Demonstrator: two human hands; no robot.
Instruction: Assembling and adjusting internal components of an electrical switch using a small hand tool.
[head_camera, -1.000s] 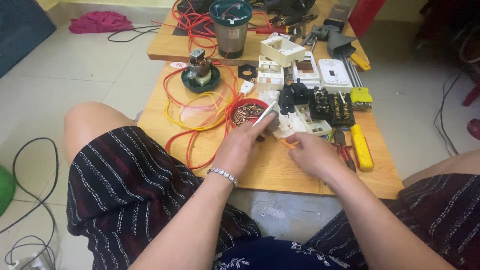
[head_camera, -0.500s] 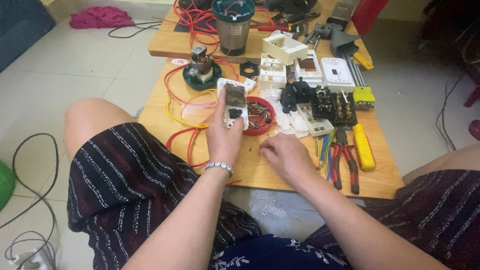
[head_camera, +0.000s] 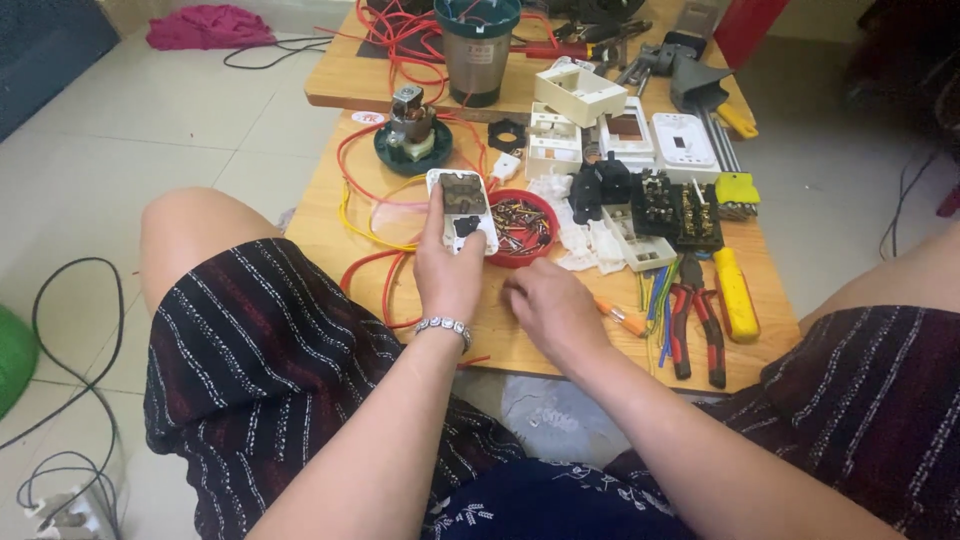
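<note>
White switch plate (head_camera: 461, 206), open back up, in left hand (head_camera: 447, 270)

Your left hand (head_camera: 448, 268) holds a white rectangular plastic switch plate (head_camera: 461, 208) upright above the wooden bench (head_camera: 330, 215); your right hand (head_camera: 548, 305) rests beside the round red screw bowl (head_camera: 523, 227).

A red bowl of small metal parts (head_camera: 520, 226) sits on the low wooden table (head_camera: 330, 215), near red-handled pliers (head_camera: 695, 315) and a yellow-handled tool (head_camera: 735, 293). Farther back stand a grey blender jar (head_camera: 476, 50), a small motor on a green base (head_camera: 411, 128), white switch housings (head_camera: 574, 95) and loose red wires (head_camera: 400, 40).
</note>
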